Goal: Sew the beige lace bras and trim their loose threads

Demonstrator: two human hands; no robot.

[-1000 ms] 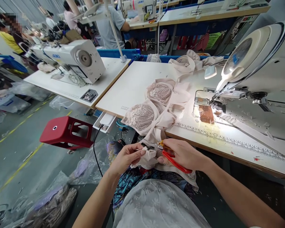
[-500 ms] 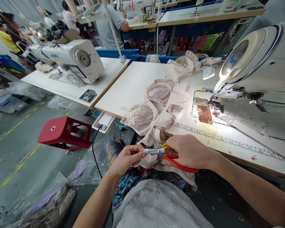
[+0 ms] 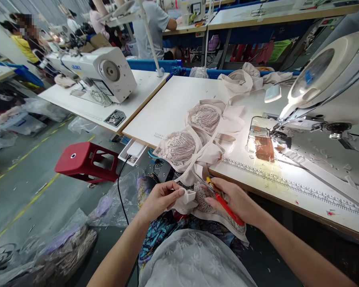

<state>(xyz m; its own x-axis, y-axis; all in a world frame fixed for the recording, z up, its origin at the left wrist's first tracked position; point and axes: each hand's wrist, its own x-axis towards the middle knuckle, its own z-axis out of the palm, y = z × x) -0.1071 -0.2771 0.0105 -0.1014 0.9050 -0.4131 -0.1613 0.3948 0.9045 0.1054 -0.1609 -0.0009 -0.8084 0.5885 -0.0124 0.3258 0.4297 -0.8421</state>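
Observation:
My left hand (image 3: 164, 198) pinches the pale edge of a beige lace bra (image 3: 204, 201) that lies across my lap. Just right of it, my right hand (image 3: 235, 199) is closed around scissors (image 3: 227, 208) with red and yellow handles. The blades are mostly hidden by the hand and fabric, apart from the pinched edge. A second beige bra (image 3: 179, 147) with lace cups lies on the table's front edge above my hands, its straps and band hanging toward my lap.
To the right stands a lit sewing machine (image 3: 350, 91) on the white table (image 3: 155, 103) with a printed ruler. More beige pieces (image 3: 239, 81) lie at the back. A small drawer (image 3: 133, 152), a red stool (image 3: 86, 161) and plastic bags (image 3: 116, 199) are at left. Co-workers sit beyond.
The scissors have come away from the edge in my left hand, turning downward and right with my right hand. My left hand keeps its pinch. The view has shifted slightly left.

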